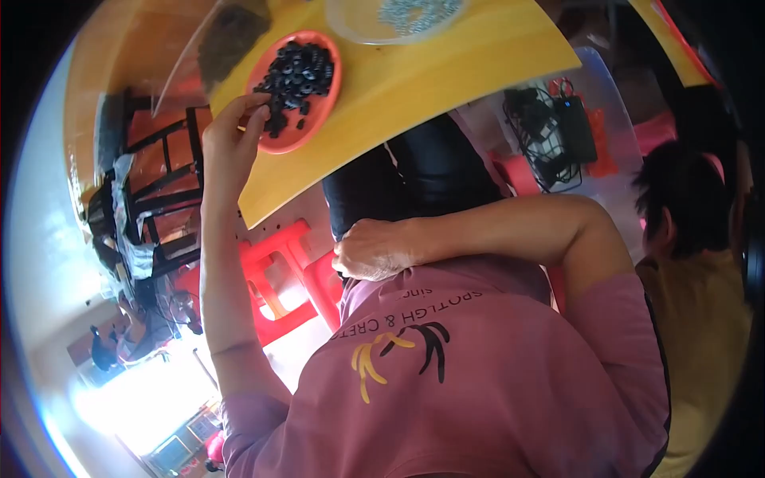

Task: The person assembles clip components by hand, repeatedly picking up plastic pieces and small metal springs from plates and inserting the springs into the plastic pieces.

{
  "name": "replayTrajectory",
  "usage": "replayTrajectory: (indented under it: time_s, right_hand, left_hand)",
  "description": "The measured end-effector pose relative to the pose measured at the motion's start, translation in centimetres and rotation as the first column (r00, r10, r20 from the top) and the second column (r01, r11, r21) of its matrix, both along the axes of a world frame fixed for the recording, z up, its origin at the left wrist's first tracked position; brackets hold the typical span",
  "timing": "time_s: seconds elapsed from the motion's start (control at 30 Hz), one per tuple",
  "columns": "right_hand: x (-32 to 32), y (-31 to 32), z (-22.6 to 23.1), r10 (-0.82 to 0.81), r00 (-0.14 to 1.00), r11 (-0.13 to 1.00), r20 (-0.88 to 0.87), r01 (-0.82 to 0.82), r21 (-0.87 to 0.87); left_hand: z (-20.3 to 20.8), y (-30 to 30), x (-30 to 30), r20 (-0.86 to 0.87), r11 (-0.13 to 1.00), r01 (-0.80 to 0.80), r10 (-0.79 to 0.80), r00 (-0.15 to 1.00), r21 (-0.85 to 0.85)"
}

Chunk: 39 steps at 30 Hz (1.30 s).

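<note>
Many small black rings (296,73) are heaped in an orange dish (323,107), a shallow one, probably so loose pieces stay gathered yet easy to pick from; the dish sits near the edge of a yellow tabletop (446,64), within an arm's reach. The left hand (231,135) rests at the near-left rim of the dish, fingers curled together, fingertips (259,107) touching the edge of the heap; whether a ring is actually pinched between them I cannot tell. The right hand (373,248) lies well below the dish, off the tabletop, closed loosely against a pink shirt (478,382) and dark trousers (430,171), apparently idle. Beyond the dish, a clear lidded tub (374,20) of silvery pieces stands on the tabletop; below the dish a red stool (279,271) shows; another person (693,239) sits far to the dish's right.
</note>
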State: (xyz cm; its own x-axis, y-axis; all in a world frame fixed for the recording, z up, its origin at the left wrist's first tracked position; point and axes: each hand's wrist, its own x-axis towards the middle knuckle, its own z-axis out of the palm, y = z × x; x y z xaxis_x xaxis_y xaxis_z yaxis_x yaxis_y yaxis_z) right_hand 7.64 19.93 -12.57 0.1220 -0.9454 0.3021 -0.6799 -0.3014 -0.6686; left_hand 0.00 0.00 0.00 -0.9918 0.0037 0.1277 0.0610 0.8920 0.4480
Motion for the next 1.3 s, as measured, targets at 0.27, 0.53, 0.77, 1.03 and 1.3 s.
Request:
replayTrajectory:
  time_s: [0.27, 0.53, 0.77, 1.03, 1.3]
  right_hand:
    - [0.2, -0.6, -0.1, -0.058, 0.998, 0.998, 0.001, 0.058, 0.032]
    - [0.9, -4.2, -4.6, 0.058, 0.994, 0.982, 0.09, -0.04, -0.184]
    - [1.6, -4.6, -5.6, -0.181, 0.979, 0.936, 0.096, 0.202, -0.289]
    - [1.9, -4.9, -5.3, -0.19, 0.977, 0.957, 0.094, 0.206, -0.205]
    - [2.6, -5.0, -5.3, -0.155, 0.986, 0.978, 0.057, 0.161, -0.131]
  left_hand:
    - [-2.3, -0.1, -1.3, -0.12, 0.981, 0.04, -0.064, 0.991, -0.191]
    - [-4.6, -1.6, -1.9, 0.009, 0.993, -0.092, 0.093, 0.996, -0.076]
    - [-5.7, -0.5, -3.2, 0.07, 0.989, -0.079, 0.07, 0.995, 0.125]
    - [-6.3, -1.2, -2.8, 0.034, 0.96, -0.081, 0.074, 0.997, 0.269]
    - [-5.6, -2.1, -2.3, -0.133, 0.954, -0.045, 0.087, 0.987, 0.295]
